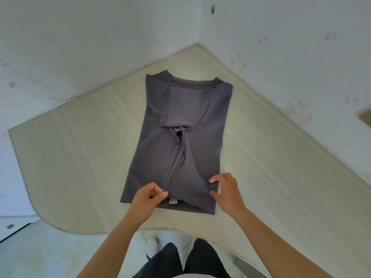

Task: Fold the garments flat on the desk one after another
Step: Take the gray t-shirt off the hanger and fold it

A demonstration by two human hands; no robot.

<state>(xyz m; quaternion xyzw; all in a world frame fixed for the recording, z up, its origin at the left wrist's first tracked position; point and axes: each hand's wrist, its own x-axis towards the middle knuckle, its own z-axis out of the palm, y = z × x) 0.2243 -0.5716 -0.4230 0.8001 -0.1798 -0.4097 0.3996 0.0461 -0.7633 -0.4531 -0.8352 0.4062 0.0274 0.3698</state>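
Grey T-shirt (200, 137) lies sides-folded on surface (80, 157). Left hand (146, 197) pinches its near hem; right hand (226, 191) spread, fingertips touching hem.

A grey shirt (180, 141) lay on a pale desk (80, 157), collar at the far end, both sides folded in so their edges met along a puckered ridge down its middle. One sleeve lay flat across the chest, just below the collar. At the shirt's near hem the left hand (147, 197) pinched the foot of that ridge between thumb and curled fingers — a small white label (172, 201) showed just beside the thumb. The right hand (226, 192) sat at the shirt's near right corner, thumb and forefinger spread, tips touching the cloth. Nearer than the shirt stood dark trousers (166, 261) and a white shoe (152, 245). Beyond the collar, white walls (100, 37) met in a corner.
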